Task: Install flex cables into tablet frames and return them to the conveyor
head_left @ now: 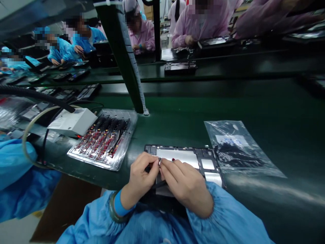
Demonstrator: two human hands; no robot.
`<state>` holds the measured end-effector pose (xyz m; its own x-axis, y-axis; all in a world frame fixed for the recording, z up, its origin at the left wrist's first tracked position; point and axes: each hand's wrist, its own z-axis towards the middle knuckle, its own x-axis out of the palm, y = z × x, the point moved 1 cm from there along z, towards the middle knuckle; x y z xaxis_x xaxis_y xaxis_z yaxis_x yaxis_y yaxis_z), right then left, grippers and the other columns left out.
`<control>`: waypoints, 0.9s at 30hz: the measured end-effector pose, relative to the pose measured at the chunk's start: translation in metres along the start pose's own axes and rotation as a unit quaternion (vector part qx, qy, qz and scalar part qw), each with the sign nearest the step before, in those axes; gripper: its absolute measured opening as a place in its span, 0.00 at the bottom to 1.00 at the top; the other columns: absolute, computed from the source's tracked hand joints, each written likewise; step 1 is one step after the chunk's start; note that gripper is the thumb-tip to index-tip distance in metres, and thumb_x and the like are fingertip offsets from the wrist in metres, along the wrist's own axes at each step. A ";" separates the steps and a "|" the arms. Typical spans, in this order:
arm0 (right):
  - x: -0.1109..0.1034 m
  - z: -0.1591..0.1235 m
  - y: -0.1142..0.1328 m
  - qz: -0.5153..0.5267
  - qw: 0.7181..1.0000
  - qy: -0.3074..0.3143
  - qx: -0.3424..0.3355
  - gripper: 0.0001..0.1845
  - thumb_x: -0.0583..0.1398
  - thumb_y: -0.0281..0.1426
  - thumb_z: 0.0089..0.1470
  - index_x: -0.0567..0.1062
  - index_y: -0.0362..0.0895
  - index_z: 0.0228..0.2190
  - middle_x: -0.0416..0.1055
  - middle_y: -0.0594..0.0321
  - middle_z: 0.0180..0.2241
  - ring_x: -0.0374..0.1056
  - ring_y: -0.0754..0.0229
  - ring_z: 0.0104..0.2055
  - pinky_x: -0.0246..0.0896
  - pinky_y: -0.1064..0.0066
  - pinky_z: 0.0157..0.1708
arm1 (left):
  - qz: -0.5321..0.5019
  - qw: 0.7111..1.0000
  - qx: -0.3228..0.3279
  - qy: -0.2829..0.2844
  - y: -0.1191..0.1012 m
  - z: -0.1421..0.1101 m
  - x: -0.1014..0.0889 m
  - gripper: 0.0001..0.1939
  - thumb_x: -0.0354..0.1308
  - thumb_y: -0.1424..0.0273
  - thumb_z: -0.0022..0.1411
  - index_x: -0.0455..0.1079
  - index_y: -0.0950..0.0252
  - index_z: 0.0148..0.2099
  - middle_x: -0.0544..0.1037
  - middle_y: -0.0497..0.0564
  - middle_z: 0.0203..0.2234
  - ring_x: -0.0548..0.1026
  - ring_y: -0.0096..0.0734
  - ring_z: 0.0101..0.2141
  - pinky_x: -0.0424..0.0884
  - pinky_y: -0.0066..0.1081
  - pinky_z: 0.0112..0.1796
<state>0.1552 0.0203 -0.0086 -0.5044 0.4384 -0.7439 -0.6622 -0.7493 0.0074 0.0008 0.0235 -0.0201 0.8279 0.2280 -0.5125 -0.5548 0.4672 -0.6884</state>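
Note:
A black tablet housing (pixel 218 169) with silvery metal plates lies flat on the green bench, directly in front of me. Over its left part, my left hand (pixel 141 178) pinches a small dark part (pixel 159 162) with a shiny edge between thumb and forefinger. My right hand (pixel 185 184) comes in from the other side, its fingertips closed on the same small part. Its exact kind is too small to make out. A tiny dark red piece (pixel 173 159) shows just behind the right fingers. Both hands hide much of the housing's near left area.
A clear plastic tray (pixel 115 164) of red-and-black small components sits left, beside a white box (pixel 73 122) with cables. To the right lies a clear bag (pixel 243 159) of black pieces. A green post (pixel 127 64) rises from the bench. Co-workers sit beyond; a blue sleeve (pixel 22 183) is at left.

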 end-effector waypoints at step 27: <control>-0.027 -0.042 -0.107 0.490 0.555 -0.209 0.639 0.10 0.67 0.39 0.45 0.78 0.47 0.29 0.66 0.67 0.20 0.51 0.71 0.15 0.50 0.77 0.13 | 0.504 0.818 0.167 0.222 0.082 0.135 -0.107 0.14 0.48 0.76 0.67 0.72 0.65 0.49 0.75 0.58 0.42 0.68 0.47 0.50 0.58 0.54 0.54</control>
<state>0.2627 0.0673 -0.0175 -0.8767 0.4089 0.2534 0.3258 0.1173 0.9381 -0.1220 0.1529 0.0472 -0.1897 0.3426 -0.9201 -0.8222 0.4568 0.3396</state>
